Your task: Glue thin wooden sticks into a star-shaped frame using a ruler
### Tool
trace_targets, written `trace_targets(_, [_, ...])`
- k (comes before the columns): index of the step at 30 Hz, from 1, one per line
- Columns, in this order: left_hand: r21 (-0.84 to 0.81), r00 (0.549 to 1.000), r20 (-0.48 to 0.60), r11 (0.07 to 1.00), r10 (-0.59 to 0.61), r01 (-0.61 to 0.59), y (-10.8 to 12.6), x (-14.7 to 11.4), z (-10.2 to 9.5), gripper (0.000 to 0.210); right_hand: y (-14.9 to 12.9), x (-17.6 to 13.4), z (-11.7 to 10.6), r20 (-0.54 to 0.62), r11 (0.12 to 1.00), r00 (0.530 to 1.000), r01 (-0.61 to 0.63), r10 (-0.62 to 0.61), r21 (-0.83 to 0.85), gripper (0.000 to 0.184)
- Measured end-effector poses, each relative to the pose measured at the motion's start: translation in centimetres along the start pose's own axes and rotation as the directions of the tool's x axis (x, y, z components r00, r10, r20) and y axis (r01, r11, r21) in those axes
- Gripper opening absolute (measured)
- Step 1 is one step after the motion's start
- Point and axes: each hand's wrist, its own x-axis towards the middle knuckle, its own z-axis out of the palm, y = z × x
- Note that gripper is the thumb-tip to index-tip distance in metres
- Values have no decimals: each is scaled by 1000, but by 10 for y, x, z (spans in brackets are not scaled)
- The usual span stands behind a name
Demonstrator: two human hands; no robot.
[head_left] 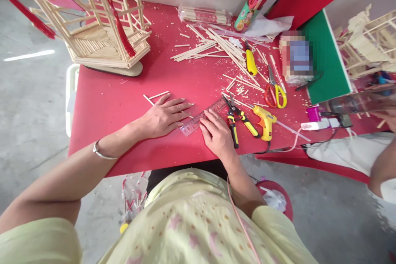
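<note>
Here, we list one clear plastic ruler (193, 124), lying on the red surface (108, 103) before us, probably light, stiff and slippery, best taken by its long edges; our right hand (218, 133), fingers resting on it, not closed around it; our left hand (167, 116), flat, fingers slightly apart, beside slim pale wooden sticks (159, 95), likely snappable.

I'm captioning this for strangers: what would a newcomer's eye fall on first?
Probably the stick-built pavilion with red tassels, at the left end of the red table. Next, perhaps, near the front edge: the left hand, palm down beside short sticks, and the right hand, its fingers on a clear ruler.
</note>
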Motion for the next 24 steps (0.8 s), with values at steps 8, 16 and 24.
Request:
trace_targets(8, [-3, 1000, 26, 1000, -16, 16, 2, 1, -4, 42, -4, 1, -1, 37, 999, 999, -18, 19, -41, 29])
trace_targets(16, [19, 1000, 24, 1000, -9, 8, 1, 1, -2, 44, 13, -2, -9, -124, 990, 987, -112, 101, -86, 32])
trace_targets(24, [7, 1000, 10, 1000, -1, 1, -1, 0, 1, 44, 57, 10, -16, -159, 968, 966, -223, 204, -113, 39])
